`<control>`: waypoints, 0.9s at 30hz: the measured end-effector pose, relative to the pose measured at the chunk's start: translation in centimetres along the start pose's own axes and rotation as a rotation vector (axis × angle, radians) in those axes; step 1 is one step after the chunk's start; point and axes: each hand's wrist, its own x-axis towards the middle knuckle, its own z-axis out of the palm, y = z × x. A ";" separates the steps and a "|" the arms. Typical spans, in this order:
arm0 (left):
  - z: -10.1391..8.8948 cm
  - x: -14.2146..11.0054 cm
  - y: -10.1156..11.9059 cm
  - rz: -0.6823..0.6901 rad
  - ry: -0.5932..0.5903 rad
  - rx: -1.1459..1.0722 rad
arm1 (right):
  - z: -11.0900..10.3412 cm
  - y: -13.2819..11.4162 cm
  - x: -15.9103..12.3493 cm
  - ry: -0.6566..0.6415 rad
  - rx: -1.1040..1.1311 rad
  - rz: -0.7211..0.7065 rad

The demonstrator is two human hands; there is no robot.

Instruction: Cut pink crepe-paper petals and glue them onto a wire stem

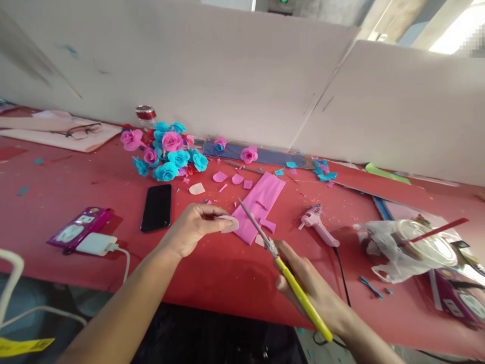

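Observation:
My left hand (192,227) pinches a pale pink rounded paper petal (229,224) between thumb and fingertips, above the red table. In my right hand (308,278) is a pair of scissors (293,288) with yellow handles, the blades pointing up and left toward the petal but apart from it. Beneath and beyond the blades lies a folded strip of bright pink crepe paper (259,207). Several cut pink petals, such as one petal (220,177), lie behind it. A pale petal (197,188) rests beyond my left hand.
Paper roses (166,151) in blue and pink stand at the back. A black phone (156,208) and a purple power strip (81,227) lie left. Right are a pink glue gun (318,225) with its cord and a bagged cup (426,242). A white partition (227,76) borders the table.

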 end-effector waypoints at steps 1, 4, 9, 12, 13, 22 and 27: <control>0.0 -0.1 0.0 0.004 -0.010 -0.008 | -0.2 0.1 0.2 -0.019 -0.164 -0.046; -0.2 -0.4 0.1 0.021 -0.024 -0.048 | -1.1 0.6 0.6 0.020 -0.572 -0.184; -0.4 -0.5 0.2 -0.010 -0.008 -0.012 | -1.7 0.6 0.7 0.090 -0.506 -0.154; -0.2 -0.1 -0.4 -0.040 -0.023 0.062 | -0.9 -0.1 1.6 0.122 -0.039 0.034; 0.0 0.1 -0.6 -0.047 -0.045 0.089 | -0.4 -0.4 2.2 0.129 0.133 0.079; 1.3 2.0 -0.9 -0.055 -0.199 0.167 | 2.9 0.6 8.1 0.110 0.798 0.049; -0.5 2.4 -1.1 -0.027 -0.162 0.174 | 2.7 1.5 9.2 0.245 0.919 0.078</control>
